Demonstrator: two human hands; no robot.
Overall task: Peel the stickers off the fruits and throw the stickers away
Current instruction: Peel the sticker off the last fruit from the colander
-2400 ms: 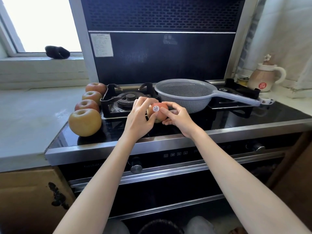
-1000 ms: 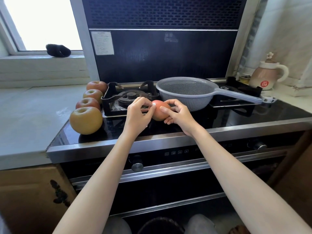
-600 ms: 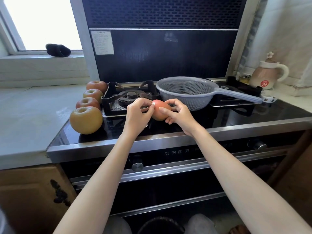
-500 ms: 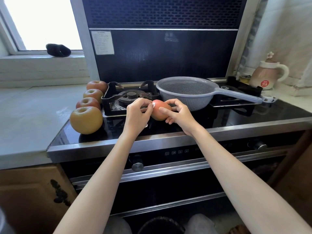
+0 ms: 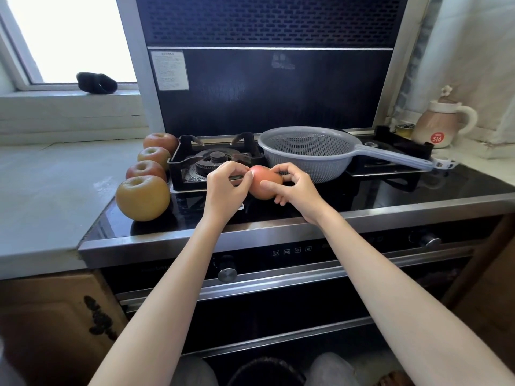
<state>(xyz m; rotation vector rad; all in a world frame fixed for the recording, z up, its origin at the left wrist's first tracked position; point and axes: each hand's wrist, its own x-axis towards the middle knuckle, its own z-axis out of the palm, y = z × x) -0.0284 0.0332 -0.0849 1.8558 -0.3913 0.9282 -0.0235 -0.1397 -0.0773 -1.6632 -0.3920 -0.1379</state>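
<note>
Daylight from the window falls on a pale desk and black glass stove (image 5: 362,199), where four fruits (image 5: 143,197) wait in a row beside the burner and a colander (image 5: 306,151) stands behind. My right hand (image 5: 296,190) grips the apple (image 5: 264,182) above the stove to steady it, I judge, while my left hand (image 5: 225,188) pinches at its left edge, where the sticker would be, though I cannot see it.

Bright window (image 5: 69,37) at left, pale countertop (image 5: 41,196), black stove (image 5: 362,196), dark hood panel (image 5: 278,90)

A red round sticker (image 5: 436,138) on the pink jug (image 5: 440,126), at 2 o'clock, says "316". The paper (image 5: 169,70) on the hood has words too small to read.
</note>
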